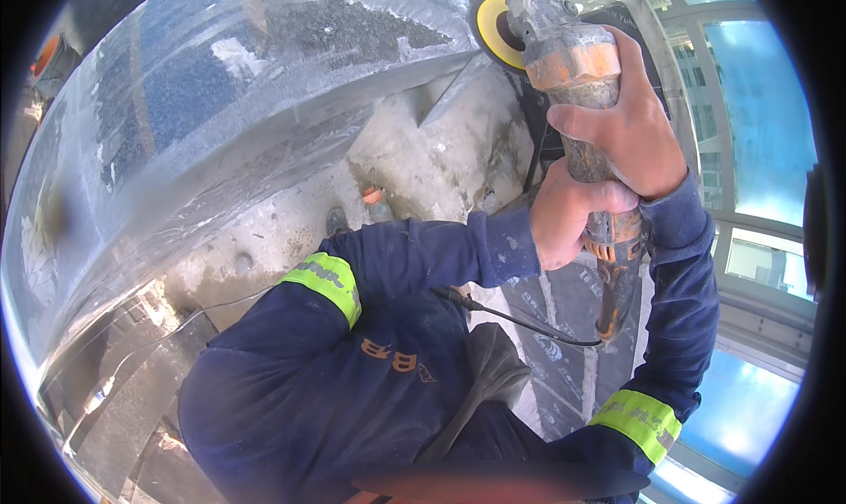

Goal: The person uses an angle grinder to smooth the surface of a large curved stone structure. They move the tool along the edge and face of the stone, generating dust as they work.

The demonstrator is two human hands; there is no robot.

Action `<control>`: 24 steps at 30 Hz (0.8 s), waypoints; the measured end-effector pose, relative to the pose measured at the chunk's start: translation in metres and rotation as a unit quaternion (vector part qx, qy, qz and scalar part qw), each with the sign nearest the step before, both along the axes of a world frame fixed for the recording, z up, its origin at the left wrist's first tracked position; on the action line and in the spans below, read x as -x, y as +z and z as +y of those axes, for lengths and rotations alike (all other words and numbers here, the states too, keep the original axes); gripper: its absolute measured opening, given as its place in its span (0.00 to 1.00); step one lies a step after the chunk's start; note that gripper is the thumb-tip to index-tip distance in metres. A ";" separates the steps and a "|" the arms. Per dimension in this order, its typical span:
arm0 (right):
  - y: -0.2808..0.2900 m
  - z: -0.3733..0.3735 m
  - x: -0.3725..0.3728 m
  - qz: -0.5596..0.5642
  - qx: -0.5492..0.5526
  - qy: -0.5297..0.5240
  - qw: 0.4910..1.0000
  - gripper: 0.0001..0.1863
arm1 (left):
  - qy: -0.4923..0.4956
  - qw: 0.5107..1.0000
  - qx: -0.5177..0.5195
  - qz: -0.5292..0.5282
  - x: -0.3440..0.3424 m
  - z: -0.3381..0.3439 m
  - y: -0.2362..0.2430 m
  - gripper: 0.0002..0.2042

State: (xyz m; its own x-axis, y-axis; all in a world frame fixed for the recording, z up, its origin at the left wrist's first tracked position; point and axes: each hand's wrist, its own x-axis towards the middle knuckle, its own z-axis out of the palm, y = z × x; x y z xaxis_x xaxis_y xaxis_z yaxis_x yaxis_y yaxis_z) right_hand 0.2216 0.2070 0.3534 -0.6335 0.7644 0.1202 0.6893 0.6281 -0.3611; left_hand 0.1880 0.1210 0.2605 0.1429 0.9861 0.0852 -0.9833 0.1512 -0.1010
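Both of my hands are closed round a dusty grey and orange angle grinder [589, 81], held at the upper right. My right hand [630, 121] grips the body behind the grinder's head, thumb across it. Lower down, toward the cord end, my left hand [568, 209] wraps the rear of the body. A round yellow-rimmed disc [490, 30] is fitted to the head. It sits at the far right end of a long, dust-streaked grey-blue panel [291, 72]; whether it touches the surface I cannot tell. A black cord [538, 329] runs from the tool's rear toward my chest.
Below the panel lies a rough, dusty concrete floor [282, 222], with a bottle with an orange cap [376, 203] on it. A thin cable [220, 306] trails at left. Windows with blue panes [762, 107] line the right side. Dark sheeting [560, 363] lies beneath my arms.
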 end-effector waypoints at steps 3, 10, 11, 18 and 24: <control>0.001 -0.001 0.000 -0.030 -0.007 0.016 0.999 0.46 | -0.001 1.000 -0.006 0.008 0.000 0.001 0.000 0.16; 0.002 -0.001 0.004 -0.016 -0.002 -0.013 1.000 0.45 | -0.007 1.000 -0.009 0.000 0.001 0.004 -0.002 0.17; 0.001 -0.002 0.005 -0.012 -0.003 0.002 1.000 0.45 | 0.000 1.000 -0.002 0.002 0.001 0.004 -0.002 0.17; 0.000 -0.004 0.008 -0.002 -0.023 0.011 1.000 0.44 | 0.015 1.000 -0.010 0.008 0.004 0.001 -0.002 0.17; 0.001 -0.006 0.009 -0.042 -0.044 0.035 0.998 0.43 | -0.016 0.999 -0.028 0.000 0.002 0.000 -0.004 0.18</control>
